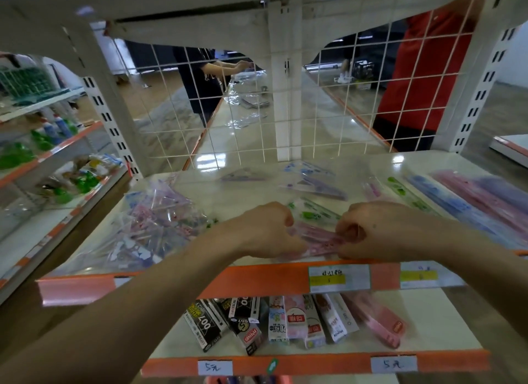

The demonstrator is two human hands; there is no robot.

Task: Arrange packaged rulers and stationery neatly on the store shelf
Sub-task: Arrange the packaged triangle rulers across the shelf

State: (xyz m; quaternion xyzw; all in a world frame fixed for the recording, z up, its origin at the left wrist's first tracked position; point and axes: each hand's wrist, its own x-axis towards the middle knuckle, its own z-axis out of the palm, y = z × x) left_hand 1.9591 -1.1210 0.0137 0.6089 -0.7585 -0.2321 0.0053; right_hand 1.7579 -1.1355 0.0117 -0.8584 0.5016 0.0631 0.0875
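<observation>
Both hands, left hand (268, 229) and right hand (371, 230), pinch a pink packaged ruler (315, 238) at the shelf's (257, 192) front edge, beside a heap of packets (151, 226).

Even, fairly dim indoor light. Bright glare streaks the glossy shelf (257, 160) and plastic packets (160, 223). Overall soft blur; wide-angle distortion curves the frame edges.

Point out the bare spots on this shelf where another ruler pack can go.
Bare shelf lies mid-back, between the loose heap of packets on the left and the purple packets. The right side is crowded with long ruler packs. Both hands hold a pink pack at the front edge.
</observation>
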